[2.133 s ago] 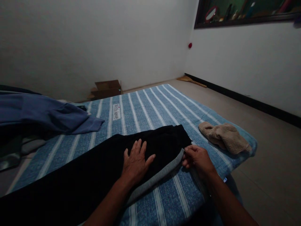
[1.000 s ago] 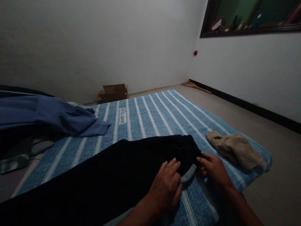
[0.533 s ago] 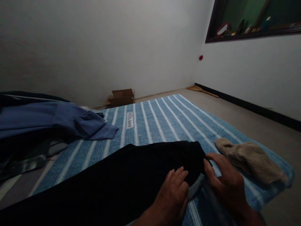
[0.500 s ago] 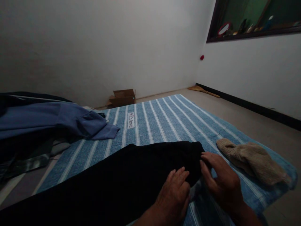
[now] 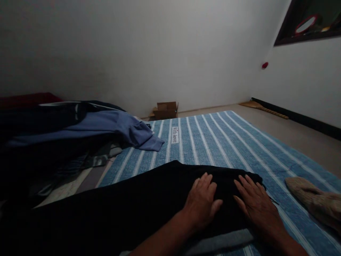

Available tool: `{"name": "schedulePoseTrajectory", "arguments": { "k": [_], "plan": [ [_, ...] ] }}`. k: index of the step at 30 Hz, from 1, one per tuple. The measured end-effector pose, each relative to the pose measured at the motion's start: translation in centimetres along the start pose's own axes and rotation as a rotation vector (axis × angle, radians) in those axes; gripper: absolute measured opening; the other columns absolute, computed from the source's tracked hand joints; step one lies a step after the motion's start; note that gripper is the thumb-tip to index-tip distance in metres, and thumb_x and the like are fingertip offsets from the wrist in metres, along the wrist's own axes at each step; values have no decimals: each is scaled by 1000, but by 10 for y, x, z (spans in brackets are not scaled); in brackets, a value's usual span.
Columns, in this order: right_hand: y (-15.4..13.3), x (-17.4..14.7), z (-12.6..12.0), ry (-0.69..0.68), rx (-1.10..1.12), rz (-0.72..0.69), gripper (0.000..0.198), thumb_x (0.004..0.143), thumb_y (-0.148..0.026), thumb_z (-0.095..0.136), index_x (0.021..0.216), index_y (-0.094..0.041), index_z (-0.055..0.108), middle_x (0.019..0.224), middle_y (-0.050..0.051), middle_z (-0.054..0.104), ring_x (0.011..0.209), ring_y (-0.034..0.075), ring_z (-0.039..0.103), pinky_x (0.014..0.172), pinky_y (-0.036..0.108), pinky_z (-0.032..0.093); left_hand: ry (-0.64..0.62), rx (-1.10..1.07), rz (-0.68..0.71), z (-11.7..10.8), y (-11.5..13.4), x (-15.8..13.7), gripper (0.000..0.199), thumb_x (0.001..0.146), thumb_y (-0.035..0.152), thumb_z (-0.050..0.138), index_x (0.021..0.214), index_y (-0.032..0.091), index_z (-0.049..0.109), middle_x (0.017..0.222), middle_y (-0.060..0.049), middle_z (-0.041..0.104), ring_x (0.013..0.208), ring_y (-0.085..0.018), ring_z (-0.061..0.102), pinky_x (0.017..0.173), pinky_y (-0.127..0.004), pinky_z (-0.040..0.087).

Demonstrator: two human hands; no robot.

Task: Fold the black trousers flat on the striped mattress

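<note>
A pair of black trousers [image 5: 149, 202] lies lengthwise across the bed, with the end that has a thin cord at the right. My left hand [image 5: 201, 202] rests flat on the dark cloth, fingers stretched out and thumb apart. Beside it, my right hand [image 5: 257, 202] also presses flat on the cloth near its right end, fingers slightly spread. Neither hand grips anything. A grey strip of fabric [image 5: 223, 241] shows along the near edge of the trousers, below my hands.
Blue-and-white striped bedding [image 5: 210, 142] lies underneath. A heap of clothes with a blue-purple garment [image 5: 117, 124] covers the left side. A beige knitted item [image 5: 314, 199] lies at the right. Beyond the bed are a cardboard box [image 5: 165, 111] and a broom [image 5: 266, 108].
My right hand has let go of the trousers' right edge and now lies flat on them. My left hand still lies on the cloth. The view has turned to the left.
</note>
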State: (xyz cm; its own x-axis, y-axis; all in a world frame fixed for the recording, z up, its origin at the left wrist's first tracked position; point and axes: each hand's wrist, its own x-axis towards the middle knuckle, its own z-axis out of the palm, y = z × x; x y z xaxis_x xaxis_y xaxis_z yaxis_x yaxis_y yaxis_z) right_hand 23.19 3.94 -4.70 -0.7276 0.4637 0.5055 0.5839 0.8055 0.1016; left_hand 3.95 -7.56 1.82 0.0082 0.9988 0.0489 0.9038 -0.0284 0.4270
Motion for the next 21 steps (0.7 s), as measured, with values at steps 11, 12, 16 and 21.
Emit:
{"name": "schedulePoseTrajectory", "arguments": {
  "k": [11,12,16,21],
  "plan": [
    [6,2,3,137,117,-128,44,86,-41,34,117,-16,52,126,22,52,118,42,44,81,61,42,-122,-112,-115,15,-21,-12,83,83,71,24,144,16,20,153,-15,4,139,-28,-7,110,-52,-1],
    [0,11,0,160,154,-165,43,86,-40,35,119,-17,50,126,21,52,118,40,45,82,59,42,-105,-120,-109,19,-21,-13,83,83,71,26,144,16,21,153,-15,4,139,-27,-8,110,-52,-1],
    [-24,31,12,185,269,-347,46,85,-38,40,125,-16,47,129,19,51,119,35,47,84,51,46,-49,-131,-73,29,-25,-17,72,88,60,30,143,14,22,153,-15,6,139,-27,-6,110,-53,-1],
    [-15,11,78,76,300,-292,40,84,-42,37,109,-24,62,120,11,60,110,36,54,76,54,48,22,-183,-56,16,-23,-19,56,89,40,37,134,7,34,146,-18,29,137,-28,18,110,-48,16]
  ]
}}
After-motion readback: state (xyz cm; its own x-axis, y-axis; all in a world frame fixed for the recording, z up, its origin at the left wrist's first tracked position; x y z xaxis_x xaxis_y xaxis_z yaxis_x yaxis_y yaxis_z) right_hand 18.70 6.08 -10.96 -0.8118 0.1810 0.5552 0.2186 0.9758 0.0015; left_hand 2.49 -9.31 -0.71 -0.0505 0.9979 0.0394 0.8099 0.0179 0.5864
